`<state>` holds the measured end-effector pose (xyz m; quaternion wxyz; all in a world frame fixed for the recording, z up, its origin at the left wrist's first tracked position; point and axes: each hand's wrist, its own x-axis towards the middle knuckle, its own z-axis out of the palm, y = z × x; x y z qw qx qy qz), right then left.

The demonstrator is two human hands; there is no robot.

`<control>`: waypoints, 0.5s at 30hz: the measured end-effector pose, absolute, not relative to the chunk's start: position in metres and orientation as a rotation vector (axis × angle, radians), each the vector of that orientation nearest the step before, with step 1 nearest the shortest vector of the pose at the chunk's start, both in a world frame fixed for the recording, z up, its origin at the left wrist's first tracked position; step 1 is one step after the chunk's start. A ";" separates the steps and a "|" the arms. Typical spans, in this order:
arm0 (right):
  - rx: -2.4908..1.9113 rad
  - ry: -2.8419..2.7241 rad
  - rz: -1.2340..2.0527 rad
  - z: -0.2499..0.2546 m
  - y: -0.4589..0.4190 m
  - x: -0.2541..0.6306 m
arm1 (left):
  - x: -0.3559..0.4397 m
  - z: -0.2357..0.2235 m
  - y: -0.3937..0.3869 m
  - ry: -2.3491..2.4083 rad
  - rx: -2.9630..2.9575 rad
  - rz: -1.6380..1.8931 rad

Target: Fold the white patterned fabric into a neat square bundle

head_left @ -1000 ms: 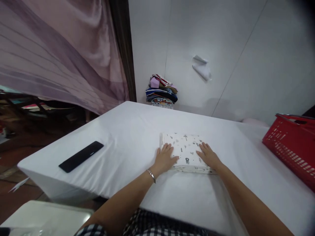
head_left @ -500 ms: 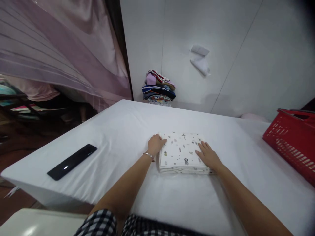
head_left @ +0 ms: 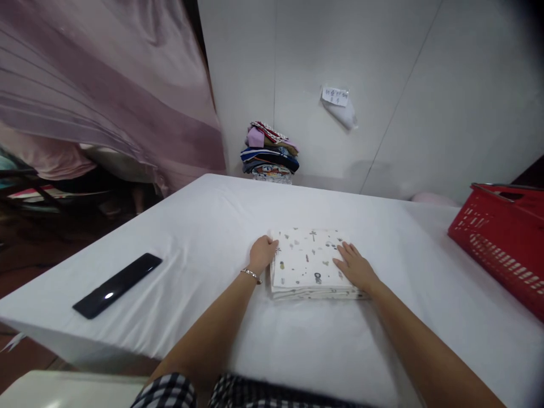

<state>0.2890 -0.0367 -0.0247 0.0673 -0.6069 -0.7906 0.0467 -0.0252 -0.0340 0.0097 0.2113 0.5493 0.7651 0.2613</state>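
While the left hand (head_left: 262, 253) pinches its left edge, the layered printed cloth (head_left: 308, 260) lies mid-surface | right grip (head_left: 356, 267): fingers spread flat on top | surface (head_left: 204, 226): white, wrinkled fabric | left: glossy black slab (head_left: 118, 284) | right: perforated red plastic basket (head_left: 501, 238) | behind: stacked folded textiles (head_left: 271, 153)

A silver-toned bracelet (head_left: 251, 276) circles one wrist above the bare left hand (head_left: 262, 253) of a person in black-and-white checks, visible on the left sleeve (head_left: 166, 391) and lower garment (head_left: 272, 399); the right hand (head_left: 356, 268) is bare.
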 end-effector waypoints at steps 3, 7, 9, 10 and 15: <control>-1.843 -2.375 0.163 -0.023 -0.037 0.287 | -0.023 0.016 -0.030 2.126 1.561 0.683; -1.901 -2.365 0.232 -0.015 -0.039 0.283 | -0.020 0.026 -0.017 2.130 1.629 0.639; -1.919 -2.364 0.269 -0.010 -0.040 0.281 | -0.019 0.026 -0.010 2.153 1.639 0.620; -1.923 -2.363 0.284 -0.009 -0.040 0.280 | -0.019 0.025 -0.008 2.172 1.636 0.617; -1.928 -2.350 0.320 -0.004 -0.041 0.278 | -0.020 0.020 -0.005 2.252 1.639 0.647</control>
